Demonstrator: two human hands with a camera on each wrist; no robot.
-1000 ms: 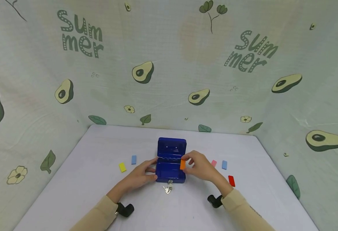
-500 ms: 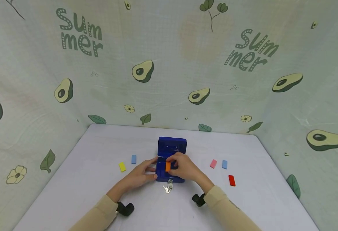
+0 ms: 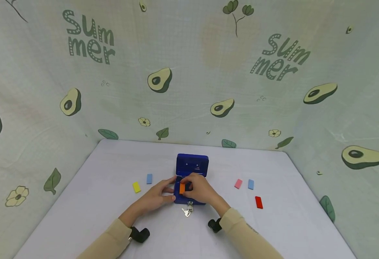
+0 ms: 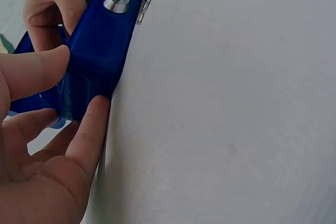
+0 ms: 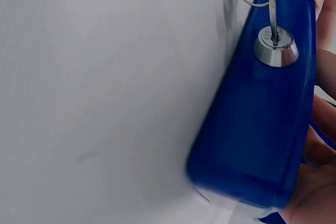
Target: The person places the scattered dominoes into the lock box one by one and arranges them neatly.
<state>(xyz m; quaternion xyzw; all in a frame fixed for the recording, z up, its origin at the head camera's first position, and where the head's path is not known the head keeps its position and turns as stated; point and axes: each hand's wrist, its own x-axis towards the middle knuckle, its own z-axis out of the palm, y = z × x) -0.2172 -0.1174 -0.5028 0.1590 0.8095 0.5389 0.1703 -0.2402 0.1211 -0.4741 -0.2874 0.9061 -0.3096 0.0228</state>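
A small blue metal cash box (image 3: 192,163) stands on the white table with its lid raised. My left hand (image 3: 157,196) holds its left side; in the left wrist view the thumb lies on the rim and fingers touch the side wall. Between thumb and fingertips, my right hand (image 3: 199,187) pinches an orange domino-like block (image 3: 182,188) over the left part of the open box. That hand hides much of the box's interior. A key sits in the front lock (image 5: 275,48), with a spare key (image 3: 186,212) hanging from its ring.
Left of the box lie a yellow block (image 3: 136,187) and a light blue block (image 3: 149,178). To the right are a pink block (image 3: 238,183), another light blue block (image 3: 251,184) and a red block (image 3: 258,202). Printed cloth (image 3: 189,72) hangs around the table.
My right hand has carried the orange block leftward from the box's right edge to its left part. My left hand has stayed at the box's left side.
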